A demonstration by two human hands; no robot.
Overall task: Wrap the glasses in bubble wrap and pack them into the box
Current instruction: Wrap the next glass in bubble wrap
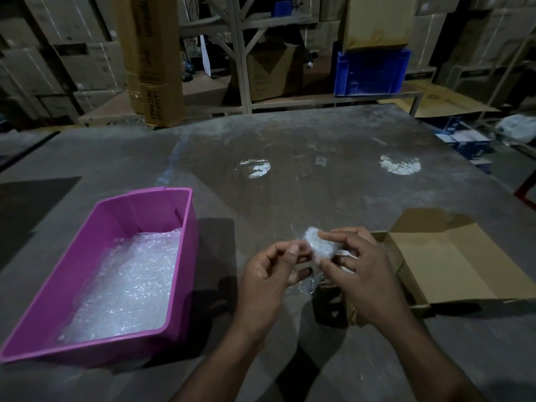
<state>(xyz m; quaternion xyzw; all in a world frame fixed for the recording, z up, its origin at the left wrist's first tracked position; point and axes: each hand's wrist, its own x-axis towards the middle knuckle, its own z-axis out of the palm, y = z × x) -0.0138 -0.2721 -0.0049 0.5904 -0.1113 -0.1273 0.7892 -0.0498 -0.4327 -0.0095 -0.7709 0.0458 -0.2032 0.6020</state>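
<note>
1. A small white bubble-wrapped bundle [320, 245] is pinched between the curled fingers of the left hand [268, 281] and the right hand [358, 271], above the grey table [319, 175].
2. The wrapping step is judged in hand; whether a glass is inside cannot be told.
3. Next, closing the loose wrap and transfer into the open brown cardboard box [452, 256], just right, are called for.
4. Spare bubble wrap [127, 282] lies in the pink plastic tub [95, 221], left.

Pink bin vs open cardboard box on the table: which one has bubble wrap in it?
The pink bin, left of the hands; bubble wrap covers its floor. The cardboard box on the right shows bare cardboard.
</note>
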